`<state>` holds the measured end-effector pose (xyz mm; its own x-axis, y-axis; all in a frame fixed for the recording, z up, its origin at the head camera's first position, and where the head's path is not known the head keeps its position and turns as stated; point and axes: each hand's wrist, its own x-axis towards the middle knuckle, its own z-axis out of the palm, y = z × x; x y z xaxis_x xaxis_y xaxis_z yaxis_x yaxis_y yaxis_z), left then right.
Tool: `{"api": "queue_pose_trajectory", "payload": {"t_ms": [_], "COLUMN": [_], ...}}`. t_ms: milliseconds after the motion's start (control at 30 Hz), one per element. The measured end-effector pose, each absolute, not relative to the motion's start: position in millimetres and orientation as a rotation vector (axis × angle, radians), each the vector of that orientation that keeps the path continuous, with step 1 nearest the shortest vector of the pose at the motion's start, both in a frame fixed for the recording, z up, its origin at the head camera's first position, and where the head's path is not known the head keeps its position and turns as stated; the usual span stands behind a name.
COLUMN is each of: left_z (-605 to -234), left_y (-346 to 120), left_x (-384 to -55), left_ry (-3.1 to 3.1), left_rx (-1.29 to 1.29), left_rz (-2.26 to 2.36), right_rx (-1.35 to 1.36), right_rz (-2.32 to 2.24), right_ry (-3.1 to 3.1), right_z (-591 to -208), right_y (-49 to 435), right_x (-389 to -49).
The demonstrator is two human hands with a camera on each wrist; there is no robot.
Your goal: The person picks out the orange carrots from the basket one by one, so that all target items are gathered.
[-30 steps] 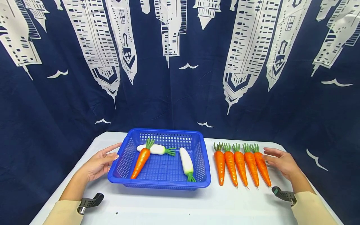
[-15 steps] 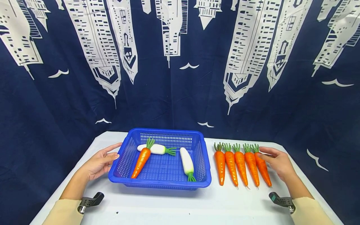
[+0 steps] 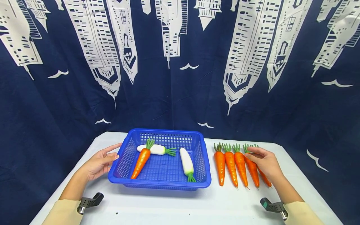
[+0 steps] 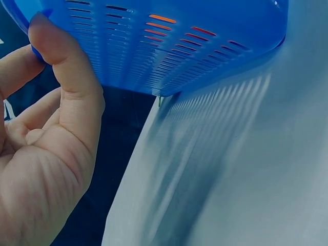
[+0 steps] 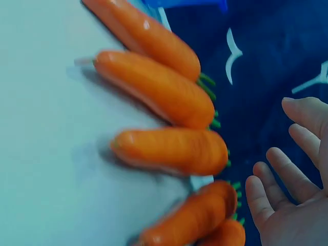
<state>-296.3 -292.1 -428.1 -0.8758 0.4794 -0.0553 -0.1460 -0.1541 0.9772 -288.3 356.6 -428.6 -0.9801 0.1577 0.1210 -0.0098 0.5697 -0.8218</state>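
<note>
At the left end of a blue plastic basket [image 3: 166,184] is my left hand [image 3: 98,163], its thumb and index fingertips right at the rim. In the left wrist view the thumb [image 4: 77,77] reaches the basket's edge [image 4: 205,20]. The basket holds an orange carrot [image 3: 141,162] and two white radishes [image 3: 186,162] with green tops. To its right, several carrots [image 3: 219,165] lie side by side. My right hand [image 3: 264,161] is over the right end of this row, partly hiding the last two carrots. The right wrist view shows its fingers [image 5: 292,174] spread and holding nothing.
The white table [image 3: 157,209] carries the basket and the carrot row. Behind it hangs a dark blue cloth [image 3: 174,93] printed with white buildings and birds. Black wrist devices [image 3: 92,200] are on both forearms.
My right hand has moved left, from beside the rightmost carrot to over the last two in the row. The left hand, the basket and the carrots have stayed put.
</note>
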Motion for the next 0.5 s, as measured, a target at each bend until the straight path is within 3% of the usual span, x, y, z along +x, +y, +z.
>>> {"api": "queue_pose_trajectory", "payload": {"t_ms": [500], "left_z": [-426.9], "left_y": [-291.4], "left_x": [-295.7], "left_ry": [1.734], "left_rx": [0.352], "left_rz": [2.069], "right_rx": [0.035], "right_rz": [1.506], "right_ry": [-2.608], "right_z": [-420.7], "right_y": [311.5], "right_x": [-280.2]}}
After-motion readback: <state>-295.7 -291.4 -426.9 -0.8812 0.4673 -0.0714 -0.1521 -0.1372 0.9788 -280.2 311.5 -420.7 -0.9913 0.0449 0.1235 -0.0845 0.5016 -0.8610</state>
